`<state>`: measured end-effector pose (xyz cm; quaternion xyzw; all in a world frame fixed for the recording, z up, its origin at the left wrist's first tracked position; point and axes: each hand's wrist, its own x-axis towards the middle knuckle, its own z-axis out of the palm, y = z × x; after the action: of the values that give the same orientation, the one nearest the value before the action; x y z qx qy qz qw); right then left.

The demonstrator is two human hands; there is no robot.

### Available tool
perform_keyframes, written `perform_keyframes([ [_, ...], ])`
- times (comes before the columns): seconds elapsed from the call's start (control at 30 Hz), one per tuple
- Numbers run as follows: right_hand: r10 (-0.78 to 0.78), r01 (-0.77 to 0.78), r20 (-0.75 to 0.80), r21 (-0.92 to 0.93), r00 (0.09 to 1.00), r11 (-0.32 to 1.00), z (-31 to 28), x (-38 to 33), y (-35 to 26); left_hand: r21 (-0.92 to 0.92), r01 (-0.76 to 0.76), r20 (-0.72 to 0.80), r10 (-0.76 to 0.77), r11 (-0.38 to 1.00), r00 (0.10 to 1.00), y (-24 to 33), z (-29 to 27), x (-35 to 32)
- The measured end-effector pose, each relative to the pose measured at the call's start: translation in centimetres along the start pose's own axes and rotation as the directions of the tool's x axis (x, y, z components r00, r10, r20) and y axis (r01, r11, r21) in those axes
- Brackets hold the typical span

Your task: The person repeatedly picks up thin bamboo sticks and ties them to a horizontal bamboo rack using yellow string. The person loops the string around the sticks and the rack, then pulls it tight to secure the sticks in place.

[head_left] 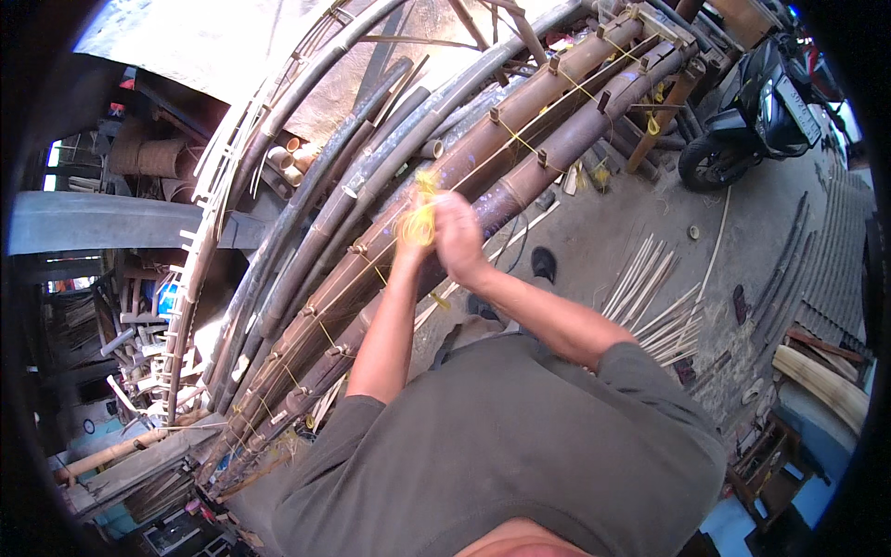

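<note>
Both my hands meet above two thick brown bamboo poles (371, 243) that run slantwise side by side. A loose bundle of yellow twine (419, 223) loops around my left hand (412, 252), whose fingers are closed and mostly covered by it. My right hand (457, 232) is pressed close beside the twine, smeared by motion, so its fingers cannot be made out. Short pegs (494, 116) stand up along the poles, and thin yellow cord (516, 137) crosses between them at intervals.
Curved dark bamboo poles (348, 190) lie beyond the brown pair. To the right are a parked motorcycle (756, 116), bundled thin sticks (640, 283) on the concrete floor and corrugated sheets (832, 255). My shoe (544, 264) shows below the poles. Stacked wood and clutter fill the left side.
</note>
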<state>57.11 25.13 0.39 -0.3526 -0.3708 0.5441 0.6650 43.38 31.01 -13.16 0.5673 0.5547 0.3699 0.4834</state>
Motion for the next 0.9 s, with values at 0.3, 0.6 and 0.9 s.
perform_keyframes([
  [0.3,0.134,0.555,0.868,-0.416,0.477,0.72,9.4,11.0,-5.0,0.558,-0.199,-0.006,0.243,0.806,0.97,4.4,2.0,-0.2],
  [0.6,0.45,-0.151,0.696,-0.448,0.559,0.881,-2.2,9.5,-7.0,0.576,0.057,-0.186,0.063,0.815,0.981,6.3,1.3,-2.0],
  [0.9,0.55,0.166,0.573,-0.769,0.607,0.617,-9.7,-1.4,2.1,0.048,-0.12,-0.221,0.128,0.992,0.967,11.4,1.9,1.8],
])
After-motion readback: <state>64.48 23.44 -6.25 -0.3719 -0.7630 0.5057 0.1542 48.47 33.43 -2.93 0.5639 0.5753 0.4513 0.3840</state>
